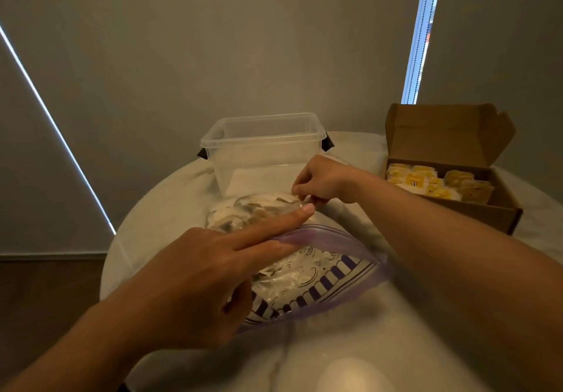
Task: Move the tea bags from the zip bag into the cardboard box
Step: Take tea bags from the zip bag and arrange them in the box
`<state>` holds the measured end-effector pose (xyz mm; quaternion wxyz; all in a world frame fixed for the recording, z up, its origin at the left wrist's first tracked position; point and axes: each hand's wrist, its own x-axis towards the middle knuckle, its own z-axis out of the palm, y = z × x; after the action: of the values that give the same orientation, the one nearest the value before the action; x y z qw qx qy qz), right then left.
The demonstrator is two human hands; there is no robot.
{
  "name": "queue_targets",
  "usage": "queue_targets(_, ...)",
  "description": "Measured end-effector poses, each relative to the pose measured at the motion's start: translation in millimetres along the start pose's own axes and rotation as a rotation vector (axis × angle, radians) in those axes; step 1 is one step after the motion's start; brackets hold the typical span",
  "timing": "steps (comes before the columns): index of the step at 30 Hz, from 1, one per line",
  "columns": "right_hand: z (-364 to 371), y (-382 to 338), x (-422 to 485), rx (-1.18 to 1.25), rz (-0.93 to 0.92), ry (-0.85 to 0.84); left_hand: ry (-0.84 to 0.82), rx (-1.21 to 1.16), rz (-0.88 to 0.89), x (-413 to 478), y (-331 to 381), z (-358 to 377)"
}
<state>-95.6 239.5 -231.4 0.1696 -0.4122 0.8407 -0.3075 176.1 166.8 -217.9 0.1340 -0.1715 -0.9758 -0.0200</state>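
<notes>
The round white-draped bench [170, 202] is small and crowded, so a tipped load could slide off its near edge. The clear rectangular plastic tub [262, 147] with black latches stands at the centre of the frame, just behind the bag and nearer to it than the target is, so a careless carry could drop tea into the wrong container. The open brown cardboard box [487, 213] sits at the right of the frame with its lid flap upright; a forearm swinging across could knock the flap or shove the light box. The clear zip bag [320, 272], with a purple seal strip and striped print, lies at lower centre, its mouth towards the viewer. The person's left hand [195, 275] lays straight fingers [274, 221] across that mouth, gripping nothing. The right hand [326, 181] curls its fingers [300, 192] in a pinch on the bag's far end. Lifting that end too briskly would likely spill everything at once. Whether a tea bag is caught in the pinch cannot be told. Counted: one bench, one tub, one box, one zip bag, two hands. The yellow-wrapped tea bags [435, 182] packed in the box are several, too bunched to count. The pale tea bags [253, 211] in the zip bag are a blurred heap, uncountable.
</notes>
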Motion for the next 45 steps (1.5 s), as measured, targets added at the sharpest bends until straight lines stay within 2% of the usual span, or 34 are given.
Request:
queue_targets(8, 8, 4, 7, -0.015, 0.041, 0.026, -0.033, 0.037, 0.029, -4, 3, 2)
queue_targets(16, -5, -11, -8, 0.033, -0.078, 0.152, -0.034, 0.086, 0.066, -7, 7, 6)
queue_targets(20, -17, -23, -14, 0.130, -0.159, 0.324, 0.002, 0.120, 0.071, -6, 5, 8)
queue_targets(24, -19, -25, -21, 0.086, -0.180, 0.349, 0.069, 0.167, 0.087, -7, 8, 12)
queue_targets(27, -24, -24, -23, 0.120, -0.213, 0.449, 0.111, 0.187, 0.088, -9, 9, 17)
queue_targets(30, -24, -23, -27, 0.059, -0.205, 0.421, 0.139, 0.181, 0.081, -9, 10, 19)
queue_targets(37, -27, -31, -33, 0.165, -0.236, 0.570, 0.196, 0.174, 0.030, -11, 11, 19)
queue_targets(39, -24, -30, -36, 0.117, -0.232, 0.509, 0.214, 0.179, 0.033, -11, 11, 20)
queue_targets(43, -19, -28, -37, 0.184, -0.233, 0.597, 0.226, 0.194, 0.021, -11, 11, 21)
queue_targets(45, -19, -30, -39, 0.170, -0.237, 0.576, 0.232, 0.197, 0.021, -11, 10, 22)
